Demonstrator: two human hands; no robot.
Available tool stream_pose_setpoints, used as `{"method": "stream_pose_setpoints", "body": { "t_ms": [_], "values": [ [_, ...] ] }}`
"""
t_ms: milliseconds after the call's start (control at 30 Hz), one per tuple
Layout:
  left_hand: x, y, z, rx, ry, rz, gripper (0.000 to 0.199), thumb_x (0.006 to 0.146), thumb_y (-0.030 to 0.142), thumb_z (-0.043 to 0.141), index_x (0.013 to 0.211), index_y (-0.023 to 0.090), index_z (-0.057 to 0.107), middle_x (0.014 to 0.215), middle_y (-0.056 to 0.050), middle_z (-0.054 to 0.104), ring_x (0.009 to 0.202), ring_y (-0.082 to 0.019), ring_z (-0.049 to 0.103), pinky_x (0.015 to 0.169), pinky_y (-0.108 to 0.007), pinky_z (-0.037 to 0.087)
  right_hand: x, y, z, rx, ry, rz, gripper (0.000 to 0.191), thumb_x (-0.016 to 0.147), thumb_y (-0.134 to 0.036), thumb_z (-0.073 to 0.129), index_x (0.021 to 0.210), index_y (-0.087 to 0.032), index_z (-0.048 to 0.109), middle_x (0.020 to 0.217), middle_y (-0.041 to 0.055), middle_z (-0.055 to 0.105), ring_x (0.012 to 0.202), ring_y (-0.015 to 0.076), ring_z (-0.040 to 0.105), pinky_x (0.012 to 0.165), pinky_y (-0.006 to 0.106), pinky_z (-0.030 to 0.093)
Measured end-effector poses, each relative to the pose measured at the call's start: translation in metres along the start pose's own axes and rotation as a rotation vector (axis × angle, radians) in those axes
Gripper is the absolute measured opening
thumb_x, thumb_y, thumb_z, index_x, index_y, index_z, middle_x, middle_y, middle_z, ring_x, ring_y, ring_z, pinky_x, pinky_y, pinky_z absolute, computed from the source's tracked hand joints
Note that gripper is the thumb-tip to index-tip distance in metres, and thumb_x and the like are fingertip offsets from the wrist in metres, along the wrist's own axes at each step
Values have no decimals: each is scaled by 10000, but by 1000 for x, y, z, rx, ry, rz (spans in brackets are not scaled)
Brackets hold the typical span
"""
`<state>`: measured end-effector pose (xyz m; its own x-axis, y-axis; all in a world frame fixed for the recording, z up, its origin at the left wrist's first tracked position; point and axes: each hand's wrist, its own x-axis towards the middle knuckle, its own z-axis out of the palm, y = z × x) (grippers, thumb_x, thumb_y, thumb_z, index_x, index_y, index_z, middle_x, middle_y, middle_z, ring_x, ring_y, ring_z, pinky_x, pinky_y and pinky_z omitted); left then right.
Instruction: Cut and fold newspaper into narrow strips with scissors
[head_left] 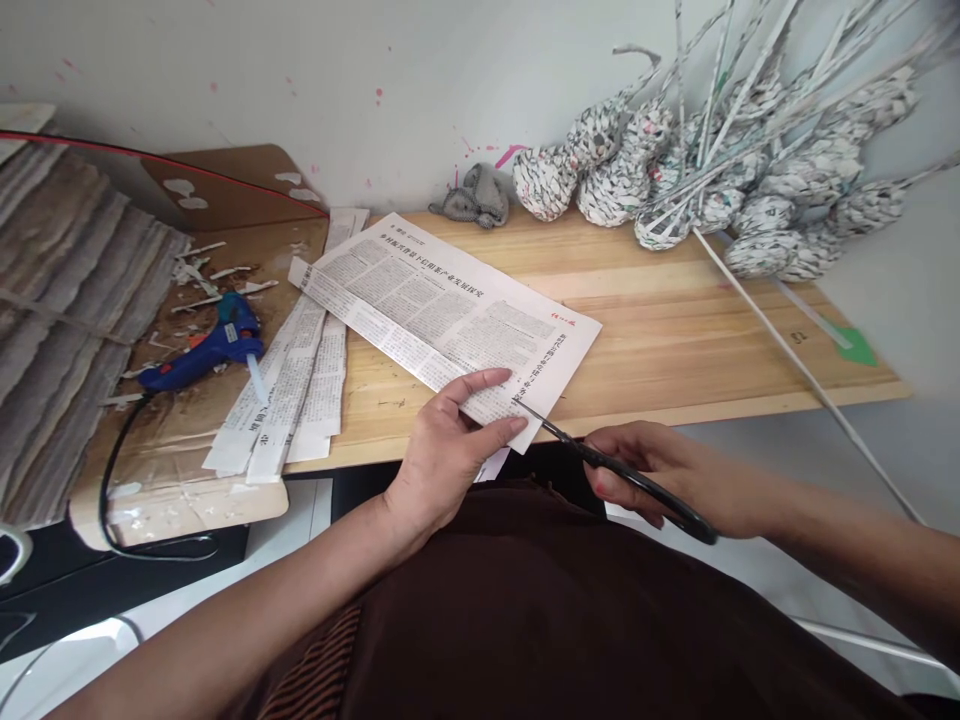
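A printed newspaper sheet lies slanted over the wooden board, its near corner reaching past the front edge. My left hand pinches that near edge between thumb and fingers. In my right hand is a pair of black-handled scissors, with the blade tips at the sheet close to my left thumb. Part of the blades is hidden by the paper. Left of the sheet, several cut newspaper strips lie in a loose fan, partly under its left end.
A blue glue gun with a black cord rests on cardboard among paper scraps. Stacked bundles of paper stand at far left. Woven paper gourd shapes and a grey cloth sit along the wall on the wooden board.
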<state>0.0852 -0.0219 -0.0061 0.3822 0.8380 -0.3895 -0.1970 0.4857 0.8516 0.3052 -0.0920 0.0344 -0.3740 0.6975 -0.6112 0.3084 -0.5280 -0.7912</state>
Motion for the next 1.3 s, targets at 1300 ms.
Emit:
{"method": "stream_pose_setpoints", "body": {
  "t_ms": [1300],
  "values": [
    [3,10,-11,33,0,41,602,666,206,900,1231,175,695,750,3,736,687,-146,700,656,-261,610,10,-9,7,-11,-4,-14,547,834,-701,656,696,-186,534,511,-58,464,443,77,399,459,220,304]
  ]
}}
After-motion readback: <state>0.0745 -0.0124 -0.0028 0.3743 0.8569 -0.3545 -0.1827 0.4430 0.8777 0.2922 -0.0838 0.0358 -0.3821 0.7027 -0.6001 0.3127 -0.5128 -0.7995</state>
